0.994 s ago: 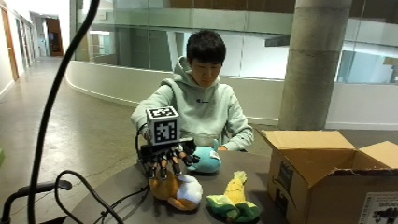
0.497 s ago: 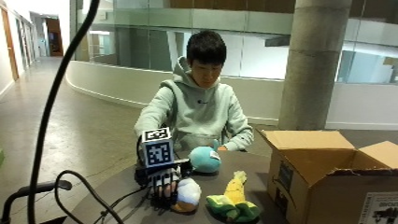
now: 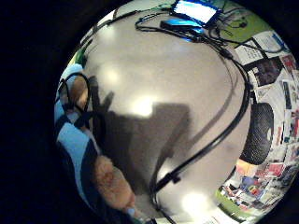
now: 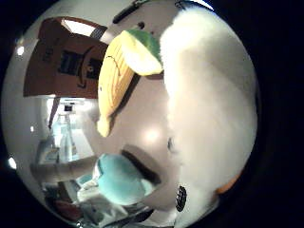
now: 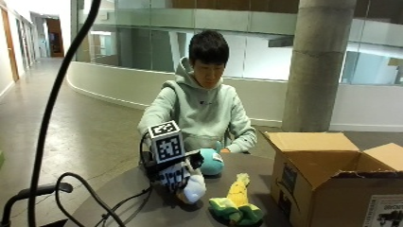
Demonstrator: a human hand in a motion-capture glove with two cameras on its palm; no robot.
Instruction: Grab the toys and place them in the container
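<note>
My gloved right hand (image 5: 172, 174) is low over the near left part of the round table (image 5: 126, 198), its fingers curled round a white plush toy (image 5: 193, 189) with an orange patch. That toy fills much of the thumb side palm view as a white plush toy (image 4: 209, 109). A teal plush toy (image 5: 211, 162) lies just behind it, toward the person. A yellow corn plush toy (image 5: 236, 204) with green leaves lies on the table to the right. The open cardboard box (image 5: 327, 184) stands at the table's right side.
Black cables (image 5: 119, 208) trail from the hand across the table's near left edge, and more cables (image 3: 224, 126) cross the table top (image 3: 163, 84) toward a lit screen (image 3: 196, 11). The person's bare hand rests behind the teal toy. A concrete pillar stands behind the box.
The gloved hand came down from above the white plush toy onto it, then shifted slightly up and right. The teal toy, the corn toy and the box have stayed put.
</note>
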